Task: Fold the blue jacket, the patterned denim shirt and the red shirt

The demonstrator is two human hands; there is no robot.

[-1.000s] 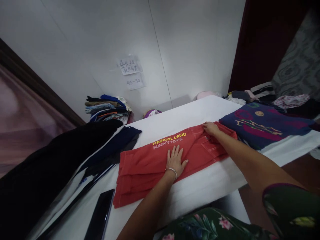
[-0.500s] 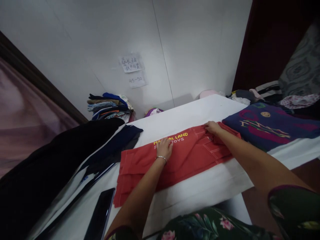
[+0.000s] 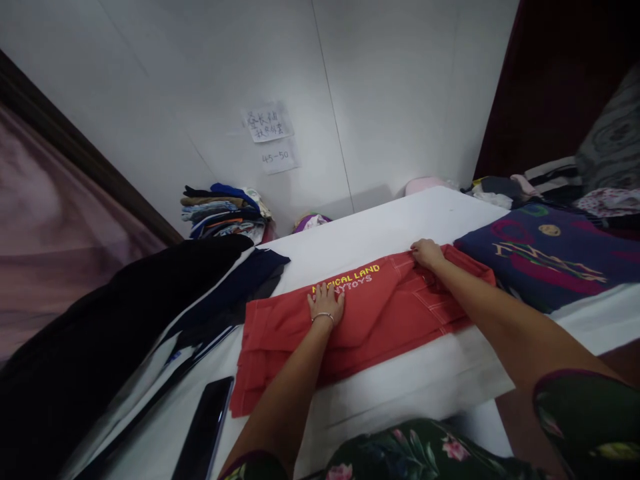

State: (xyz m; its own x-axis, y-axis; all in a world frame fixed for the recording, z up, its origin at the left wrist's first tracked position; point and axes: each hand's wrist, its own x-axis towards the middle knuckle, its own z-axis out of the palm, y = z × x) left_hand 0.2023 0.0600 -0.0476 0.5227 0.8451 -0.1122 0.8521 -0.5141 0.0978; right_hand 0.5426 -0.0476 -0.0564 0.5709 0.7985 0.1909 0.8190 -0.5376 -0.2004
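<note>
A red garment (image 3: 370, 327), which looks like trousers folded lengthwise, lies across the white table; it has white stitching and yellow and white lettering. My left hand (image 3: 326, 303) rests flat on it with fingers spread, covering part of the lettering. At the top edge near the right end, my right hand (image 3: 427, 255) has its fingers curled round the red cloth. Past my right hand lies a dark blue patterned garment (image 3: 550, 247). Dark navy clothing (image 3: 225, 287) is close to the red garment's left end.
A black phone (image 3: 204, 427) lies at the near left, beside a large black garment (image 3: 110, 320). Folded clothes (image 3: 220, 213) are stacked by the wall. More clothes (image 3: 545, 183) sit at the far right. Handwritten paper signs (image 3: 270, 123) hang on the wall. White table surface (image 3: 400, 217) shows behind the red garment.
The view has shifted slightly. My left hand has slid a little down off the lettering, uncovering more letters. My right hand stays at the top edge of the red garment.
</note>
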